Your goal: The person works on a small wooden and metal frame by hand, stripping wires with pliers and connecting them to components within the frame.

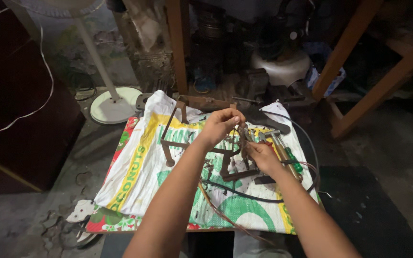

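My left hand point(222, 123) is raised over the middle of the work mat, fingers pinched on a thin wire or small part that I cannot make out. My right hand point(263, 156) is lower and to the right, fingers closed on a small rusty metal assembly point(242, 143) that stands between both hands. A rusty metal frame point(180, 143) with bent legs lies on the white woven sack point(144, 167) just left of my left hand. A black cable point(244, 193) and a thin copper-coloured wire point(216, 210) trail across the sack below my hands.
Tools, among them a green-handled screwdriver point(293, 161), lie at the sack's right edge. A white pedestal fan base point(113, 105) stands at the back left. Wooden beams point(359, 71) and dark machine parts point(278, 62) crowd the back. A dark cabinet point(20, 105) is on the left.
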